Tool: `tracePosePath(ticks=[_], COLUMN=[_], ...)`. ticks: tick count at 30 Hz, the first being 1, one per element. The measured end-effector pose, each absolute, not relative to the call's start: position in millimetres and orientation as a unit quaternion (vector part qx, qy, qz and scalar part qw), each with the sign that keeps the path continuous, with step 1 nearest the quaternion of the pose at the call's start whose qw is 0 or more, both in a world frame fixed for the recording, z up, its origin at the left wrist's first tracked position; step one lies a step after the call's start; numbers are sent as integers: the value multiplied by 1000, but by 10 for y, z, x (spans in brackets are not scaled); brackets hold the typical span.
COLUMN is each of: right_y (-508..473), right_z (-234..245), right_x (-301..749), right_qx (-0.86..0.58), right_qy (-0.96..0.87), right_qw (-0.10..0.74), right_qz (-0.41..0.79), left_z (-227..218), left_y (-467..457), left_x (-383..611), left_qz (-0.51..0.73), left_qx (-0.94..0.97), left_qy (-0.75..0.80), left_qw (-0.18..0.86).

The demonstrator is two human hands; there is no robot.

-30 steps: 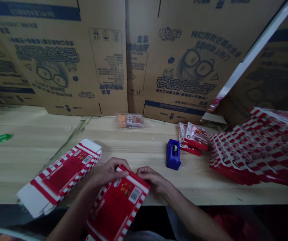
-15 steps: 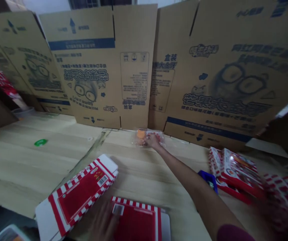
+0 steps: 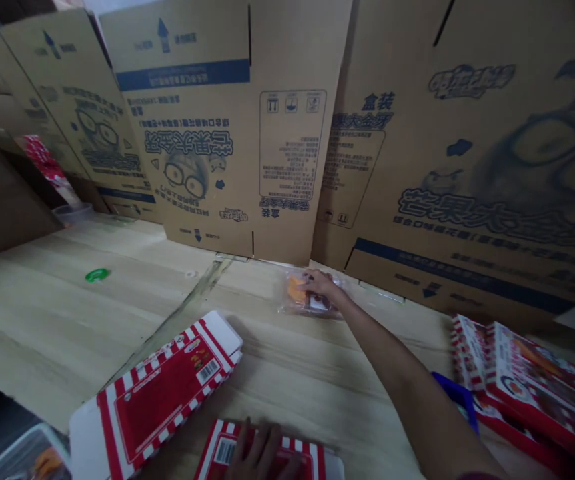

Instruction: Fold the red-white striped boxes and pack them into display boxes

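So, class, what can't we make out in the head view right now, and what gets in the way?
All in the head view:
- Red-and-white box: middle covered by the left hand, near part cut off by the bottom edge.
- Clear packet: partly under the right hand, which also hides whether it is gripped.
- Blue tape dispenser: partly behind the right forearm.
- Plastic tub: cut off by the bottom edge.

Clear glossy plastic packet [image 3: 313,307], matt cardboard cartons [image 3: 202,147], smooth wood-grain tabletop [image 3: 307,373]
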State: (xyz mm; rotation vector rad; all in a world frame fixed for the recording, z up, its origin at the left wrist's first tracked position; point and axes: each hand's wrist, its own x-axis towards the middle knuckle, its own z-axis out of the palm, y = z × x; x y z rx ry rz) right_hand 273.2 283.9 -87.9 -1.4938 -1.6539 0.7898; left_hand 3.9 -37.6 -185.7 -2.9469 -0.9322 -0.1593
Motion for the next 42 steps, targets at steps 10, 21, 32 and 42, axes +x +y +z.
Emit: tracePosePath(ticks=[10, 21, 32, 42], right_y=[1669, 550, 268, 90], right_z=[-635, -544, -748, -718], right_x=[2798, 2914, 3040, 2625], right_qx=[-512, -495, -461, -390], right_qy=[-775, -793, -806, -882], right_qw=[265, 251, 222, 24], right_qz=[258, 250, 299, 263], left_z=[-872, -784, -831, -800], left_y=[-592, -623, -677, -725], left_x=[-85, -162, -157, -89], left_qz=[16, -54, -99, -65], left_qx=[-817, -815, -839, -854], left_qy=[-570, -573, -534, -516], left_qw=[-83, -61, -34, -19])
